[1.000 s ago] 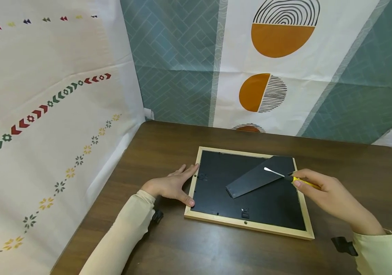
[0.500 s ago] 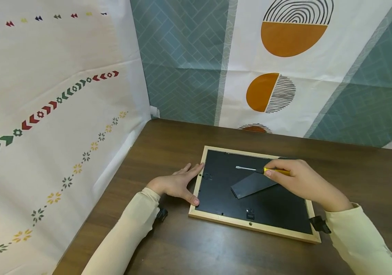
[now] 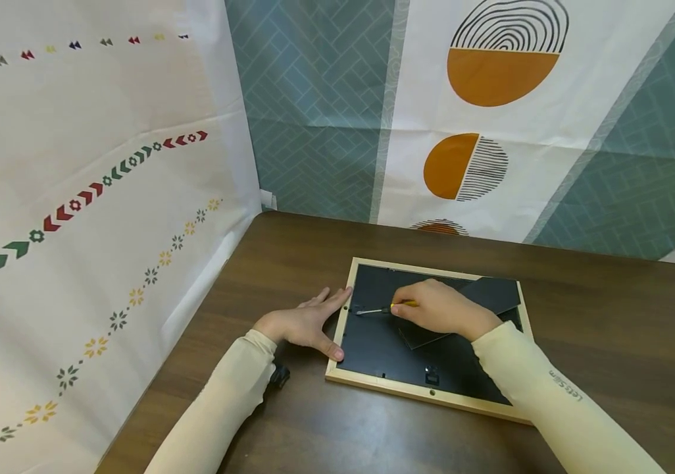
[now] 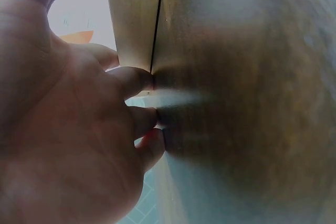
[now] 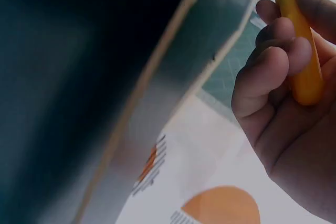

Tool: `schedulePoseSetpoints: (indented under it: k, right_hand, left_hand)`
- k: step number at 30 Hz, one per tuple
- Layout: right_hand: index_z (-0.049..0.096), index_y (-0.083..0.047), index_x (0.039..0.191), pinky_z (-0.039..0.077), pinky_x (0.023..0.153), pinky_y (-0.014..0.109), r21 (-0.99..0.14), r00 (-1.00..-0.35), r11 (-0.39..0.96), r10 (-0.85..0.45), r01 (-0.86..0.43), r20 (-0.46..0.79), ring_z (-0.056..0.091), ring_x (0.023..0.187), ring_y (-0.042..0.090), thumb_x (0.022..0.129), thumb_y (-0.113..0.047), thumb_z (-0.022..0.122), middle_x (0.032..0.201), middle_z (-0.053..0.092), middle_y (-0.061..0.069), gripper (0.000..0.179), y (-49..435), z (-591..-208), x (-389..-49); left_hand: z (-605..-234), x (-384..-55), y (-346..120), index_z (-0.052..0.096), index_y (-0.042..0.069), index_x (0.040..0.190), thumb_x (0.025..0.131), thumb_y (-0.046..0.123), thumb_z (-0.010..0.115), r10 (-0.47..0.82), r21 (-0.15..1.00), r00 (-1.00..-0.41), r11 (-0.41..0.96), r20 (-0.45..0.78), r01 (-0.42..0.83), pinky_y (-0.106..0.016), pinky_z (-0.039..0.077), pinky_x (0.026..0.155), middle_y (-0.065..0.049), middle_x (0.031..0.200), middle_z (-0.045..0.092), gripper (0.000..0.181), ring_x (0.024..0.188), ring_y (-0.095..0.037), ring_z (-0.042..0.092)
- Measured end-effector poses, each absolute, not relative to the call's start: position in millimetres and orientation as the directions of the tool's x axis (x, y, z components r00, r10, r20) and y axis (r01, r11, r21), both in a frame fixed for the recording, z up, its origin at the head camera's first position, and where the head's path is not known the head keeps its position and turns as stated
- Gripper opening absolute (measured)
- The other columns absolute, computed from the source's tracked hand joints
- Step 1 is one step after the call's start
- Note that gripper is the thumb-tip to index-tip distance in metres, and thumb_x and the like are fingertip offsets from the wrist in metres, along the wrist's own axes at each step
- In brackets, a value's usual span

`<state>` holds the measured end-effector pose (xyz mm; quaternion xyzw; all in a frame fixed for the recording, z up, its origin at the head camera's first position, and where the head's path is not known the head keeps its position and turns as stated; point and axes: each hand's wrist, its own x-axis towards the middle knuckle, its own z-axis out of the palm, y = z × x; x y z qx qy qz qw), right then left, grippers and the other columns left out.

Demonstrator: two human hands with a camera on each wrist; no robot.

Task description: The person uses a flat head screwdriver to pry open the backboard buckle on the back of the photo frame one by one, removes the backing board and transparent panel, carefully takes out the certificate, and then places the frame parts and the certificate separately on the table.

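Note:
A picture frame [image 3: 391, 388] with a light wooden rim lies face down on the brown table, its black backing board [image 3: 373, 352] showing. My left hand [image 3: 304, 324] rests against the rim's left side, thumb and fingers spread; the left wrist view has the fingertips on the tabletop beside the frame's edge [image 4: 134, 17]. Over the board, my right hand [image 3: 441, 307] holds a yellow-handled screwdriver [image 5: 302, 61]. Its tip is at the small hanger near the left rim; whether it touches cannot be told. The hand and sleeve partly cover the black easel leg [image 3: 496, 293].
Another small metal hanger [image 3: 431, 375] sits by the board's front edge. The brown table [image 3: 302, 257] runs around the frame. Patterned cloths hang at the left [image 3: 106, 263] and at the back [image 3: 314, 131].
My right hand has carried the screwdriver leftward across the backing board, from the right rim to the left hanger. The left hand has stayed on the frame; the head view has shifted slightly.

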<state>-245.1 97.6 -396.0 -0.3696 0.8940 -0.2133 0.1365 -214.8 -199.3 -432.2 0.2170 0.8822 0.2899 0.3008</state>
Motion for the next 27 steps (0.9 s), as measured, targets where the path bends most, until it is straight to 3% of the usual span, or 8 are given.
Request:
schedulePoseSetpoints:
  k: [16,23,27]
  right_hand:
    - [0.078,-0.014,0.106,0.054,0.075,0.036,-0.429,-0.683,0.633,-0.729,-0.644,-0.048,0.06,0.073,0.006,0.1,-0.025,0.066,0.092,0.071,-0.009,0.017,74.6,-395.3,-246.5]
    - [0.08,-0.013,0.092,0.054,0.067,0.034,-0.31,-0.664,0.656,-0.741,-0.688,-0.095,0.058,0.064,0.01,0.097,-0.024,0.07,0.081,0.069,-0.006,0.016,50.4,-370.5,-249.5]
    - [0.078,-0.014,0.082,0.051,0.058,0.032,-0.241,-0.687,0.704,-0.708,-0.668,-0.165,0.056,0.058,0.012,0.095,-0.024,0.072,0.068,0.063,-0.005,0.018,34.5,-353.3,-247.7]
  left_hand:
    - [-433.2,-213.7,-197.5,-0.003,0.036,0.163,0.076,0.061,0.081,0.54,0.632,-0.737,0.749,-0.407,0.199,-0.071,0.013,0.111,-0.001,0.169,-0.003,0.124,0.153,-0.032,-0.008]
    - [-430.6,-211.4,-195.2,-0.001,0.038,0.163,0.075,0.061,0.083,0.499,0.609,-0.748,0.776,-0.437,0.162,-0.071,0.02,0.109,-0.015,0.167,-0.008,0.124,0.15,-0.047,0.002]
    - [-430.4,-212.2,-194.0,-0.002,0.038,0.163,0.075,0.061,0.082,0.497,0.61,-0.745,0.777,-0.445,0.154,-0.071,0.02,0.109,-0.017,0.167,-0.01,0.123,0.149,-0.048,0.003]
